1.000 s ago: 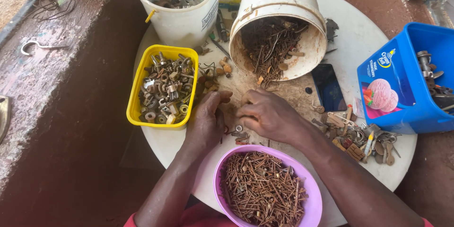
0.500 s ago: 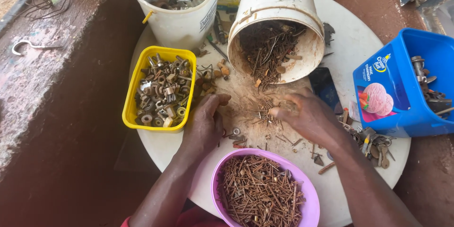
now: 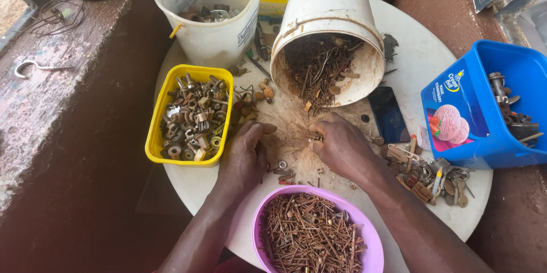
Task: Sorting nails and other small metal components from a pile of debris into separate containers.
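Both hands work the loose rusty nails [image 3: 296, 133] just below the tipped white bucket [image 3: 327, 39], left hand [image 3: 244, 156] flat with fingers spread, right hand [image 3: 336, 148] pinching a few nails; picking only straight ones seems wise.

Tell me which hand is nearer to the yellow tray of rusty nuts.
The left hand. It lies flat on the table just right of the yellow tray, close to its rim. The right hand is farther right, below the mouth of the tipped white bucket.
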